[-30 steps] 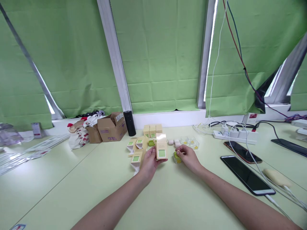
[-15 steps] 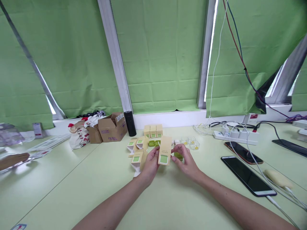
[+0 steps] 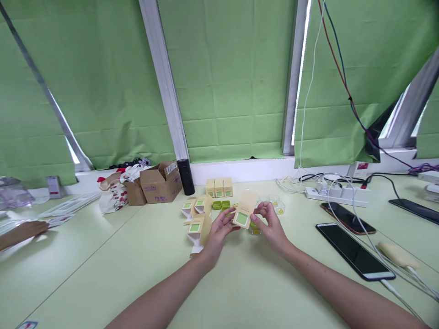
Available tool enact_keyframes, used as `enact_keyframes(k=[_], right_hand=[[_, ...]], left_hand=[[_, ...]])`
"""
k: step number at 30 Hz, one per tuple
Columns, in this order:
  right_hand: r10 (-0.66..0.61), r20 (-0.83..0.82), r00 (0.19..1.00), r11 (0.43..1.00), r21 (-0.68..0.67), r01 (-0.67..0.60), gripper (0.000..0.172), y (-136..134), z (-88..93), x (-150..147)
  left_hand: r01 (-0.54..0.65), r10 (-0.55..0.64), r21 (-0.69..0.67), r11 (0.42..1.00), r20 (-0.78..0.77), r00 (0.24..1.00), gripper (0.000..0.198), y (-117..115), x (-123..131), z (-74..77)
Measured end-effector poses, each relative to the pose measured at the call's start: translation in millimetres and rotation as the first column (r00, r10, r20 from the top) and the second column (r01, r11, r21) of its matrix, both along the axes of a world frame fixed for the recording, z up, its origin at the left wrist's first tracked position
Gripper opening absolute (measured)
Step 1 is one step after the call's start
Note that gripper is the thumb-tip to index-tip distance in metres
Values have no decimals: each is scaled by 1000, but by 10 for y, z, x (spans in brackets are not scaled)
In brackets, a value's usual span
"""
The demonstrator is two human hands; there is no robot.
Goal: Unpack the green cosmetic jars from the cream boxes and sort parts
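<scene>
A tan paper carton [image 3: 247, 203] with a green square window is held up tilted above the table. My right hand [image 3: 270, 225] pinches its right edge between thumb and fingers. Close by its left edge, my left hand [image 3: 219, 230] has its fingers apart; whether they touch the carton is hard to see. Behind and below the carton, a clear container with something green and yellow [image 3: 254, 228] is partly hidden. To the left stand several opened cartons [image 3: 195, 227] with white flaps. Small green containers [image 3: 221, 204] sit behind my left hand.
Several tan boxes [image 3: 219, 188] stand in a row at the back. Clear cups [image 3: 279, 208] lie right of them. A brown cardboard box [image 3: 161, 183] and black cylinder [image 3: 185, 177] are back left. Phones [image 3: 355, 251], cables and a power strip [image 3: 338, 196] occupy the right. Another person's hand [image 3: 32, 228] is far left.
The carton has shifted right and tilted, and my right hand now grips its edge. My left hand's fingers have spread from it. The other person's hand at far left has moved right.
</scene>
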State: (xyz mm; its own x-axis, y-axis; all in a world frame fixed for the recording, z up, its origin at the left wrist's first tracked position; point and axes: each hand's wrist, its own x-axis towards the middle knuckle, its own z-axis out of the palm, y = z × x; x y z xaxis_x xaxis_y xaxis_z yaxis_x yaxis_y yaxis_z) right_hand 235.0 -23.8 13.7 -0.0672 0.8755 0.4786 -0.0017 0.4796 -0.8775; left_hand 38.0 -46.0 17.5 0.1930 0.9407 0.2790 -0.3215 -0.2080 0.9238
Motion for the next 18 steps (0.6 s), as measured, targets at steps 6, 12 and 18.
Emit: enact_keyframes(k=[6,12,18], right_hand=[[-12,11,1000,999,-36,12,42,53,-34,7],[-11,32,999,1000,-20,12,42,45,-55,0],[1,46,999,1000,-13,0,46,62,-71,4]], left_hand=[[-11,17,74,997,-86,996,59,-56,68,-10],[-41,47,73,996,-82,995,57,-72,95,6],[-42,50,88,995,-92,994,57,-74,99,31]])
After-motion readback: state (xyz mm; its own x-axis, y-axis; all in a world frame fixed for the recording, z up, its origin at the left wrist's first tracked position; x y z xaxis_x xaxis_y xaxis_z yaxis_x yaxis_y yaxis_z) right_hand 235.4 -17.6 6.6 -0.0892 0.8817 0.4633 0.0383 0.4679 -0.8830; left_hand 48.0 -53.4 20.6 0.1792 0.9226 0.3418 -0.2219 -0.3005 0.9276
